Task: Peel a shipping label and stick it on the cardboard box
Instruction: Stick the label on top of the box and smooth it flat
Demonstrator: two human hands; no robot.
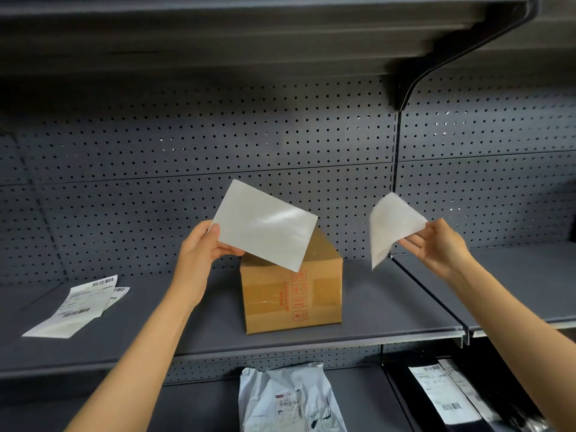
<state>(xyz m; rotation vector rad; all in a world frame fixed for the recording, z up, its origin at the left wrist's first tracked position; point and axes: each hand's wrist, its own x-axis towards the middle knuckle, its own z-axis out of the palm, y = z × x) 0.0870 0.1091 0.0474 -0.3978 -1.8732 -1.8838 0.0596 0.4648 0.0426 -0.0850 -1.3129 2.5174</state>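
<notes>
Two sheets up: left hand (pixel 199 244) glossy sheet (pixel 265 226), right hand (pixel 436 244) curled sheet (pixel 391 227).

A dark grey metal shelf (pixel 374 310) backed by a perforated panel (pixel 218 141). Below it, on a lower shelf (pixel 193 410), lie a pale plastic mailer bag (pixel 290 400) with a small printed sticker and, to its right, a black parcel (pixel 461 397) bearing a barcode slip.

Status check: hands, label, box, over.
Left hand holds flat white sheet over box. Right hand pinches second sheet, clear of box. Which is label, can't tell. Box top unobstructed.
</notes>
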